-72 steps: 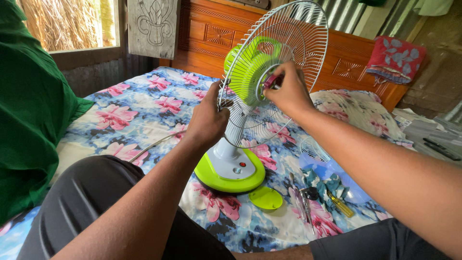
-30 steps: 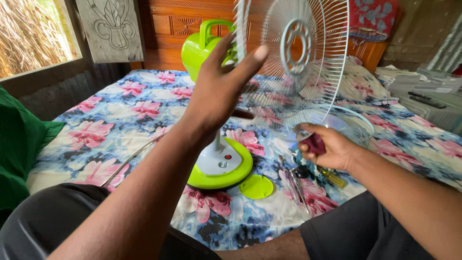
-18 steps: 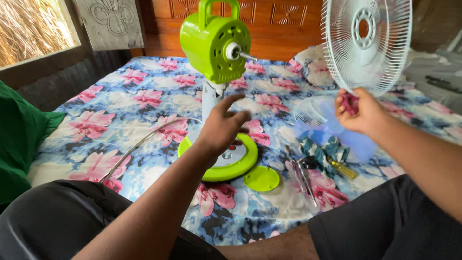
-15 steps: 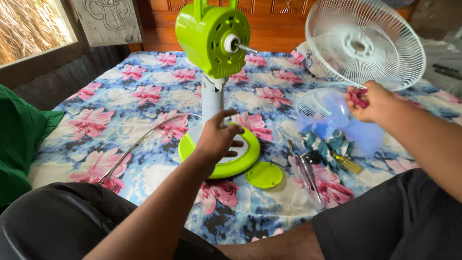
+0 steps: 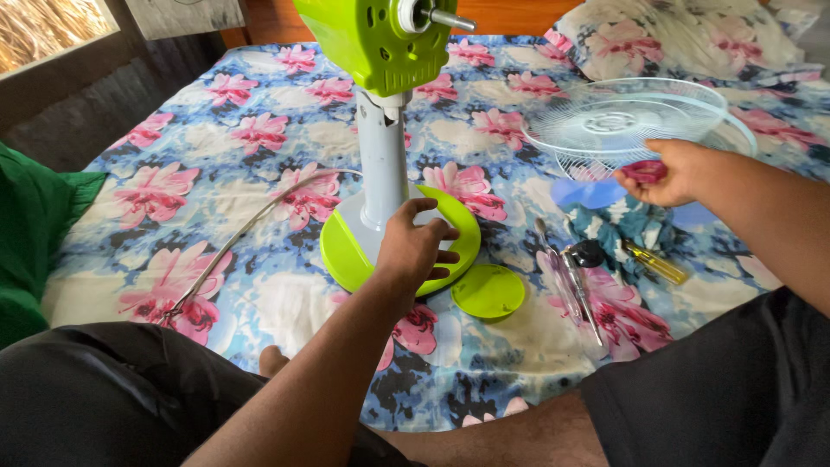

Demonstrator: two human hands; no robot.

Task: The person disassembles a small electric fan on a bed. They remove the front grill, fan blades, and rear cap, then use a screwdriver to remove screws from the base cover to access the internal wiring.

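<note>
A lime-green table fan stands on the flowered bedsheet; its motor head (image 5: 380,39) with a bare metal shaft tops a pale grey stem (image 5: 385,164). My left hand (image 5: 415,251) rests on the fan's green base (image 5: 346,255), fingers spread over it. My right hand (image 5: 670,173) holds a small magenta nut together with the rim of the white wire fan guard (image 5: 622,121), which lies almost flat just above the bed. A translucent blue fan blade (image 5: 579,190) shows beneath the guard.
A round green cap (image 5: 488,291) lies right of the base. Pliers (image 5: 571,277), a yellow-handled screwdriver (image 5: 653,262) and a patterned cloth (image 5: 627,225) lie nearby. The white power cord (image 5: 251,229) runs left. A green cloth (image 5: 35,233) is far left; a pillow (image 5: 674,39) far right.
The guard came off the fan head. My right hand carried it right and lowered it flat over the bed. My left hand dropped from the guard to the fan's base.
</note>
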